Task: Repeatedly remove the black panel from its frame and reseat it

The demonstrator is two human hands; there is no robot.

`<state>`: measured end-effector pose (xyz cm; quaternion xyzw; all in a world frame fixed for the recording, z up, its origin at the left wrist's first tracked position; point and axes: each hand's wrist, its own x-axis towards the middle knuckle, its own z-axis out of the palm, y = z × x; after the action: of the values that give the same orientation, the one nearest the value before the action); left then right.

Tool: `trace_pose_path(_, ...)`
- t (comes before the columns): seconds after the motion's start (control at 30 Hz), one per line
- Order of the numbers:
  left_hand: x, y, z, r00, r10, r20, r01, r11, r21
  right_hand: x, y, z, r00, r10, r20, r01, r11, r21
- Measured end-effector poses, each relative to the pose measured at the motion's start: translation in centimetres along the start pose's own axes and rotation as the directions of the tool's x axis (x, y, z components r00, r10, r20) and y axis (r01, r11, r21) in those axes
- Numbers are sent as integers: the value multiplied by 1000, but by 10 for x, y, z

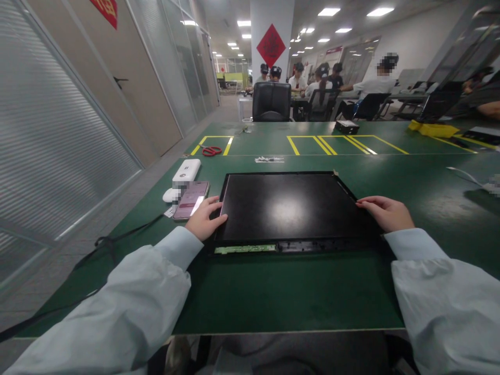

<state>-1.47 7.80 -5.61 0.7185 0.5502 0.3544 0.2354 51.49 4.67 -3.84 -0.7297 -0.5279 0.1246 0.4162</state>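
Observation:
A black screen panel (281, 205) in a dark frame lies on the green table (297, 297). Along its near edge runs a strip with a green circuit board (245, 250) at the left. My left hand (206, 217) grips the panel's left edge, thumb over the top and fingers at the side. At the right edge, my right hand (386, 212) pinches the frame between thumb and fingers. A small tab (335, 173) sticks up at the far right corner.
Left of the panel are a phone (191, 200), a white box-like device (186, 171) and a black cable (133, 229). Red scissors (211, 151), small parts (269, 160) and a yellow object (433, 129) lie farther back. Several people sit beyond a black chair (272, 101).

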Motion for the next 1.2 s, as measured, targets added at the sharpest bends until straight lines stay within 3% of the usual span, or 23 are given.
trace_pose_path(1.2, -1, 7, -4, 999, -33, 31, 33, 999, 25, -4, -10, 0, 999, 36, -7, -36, 999, -1)
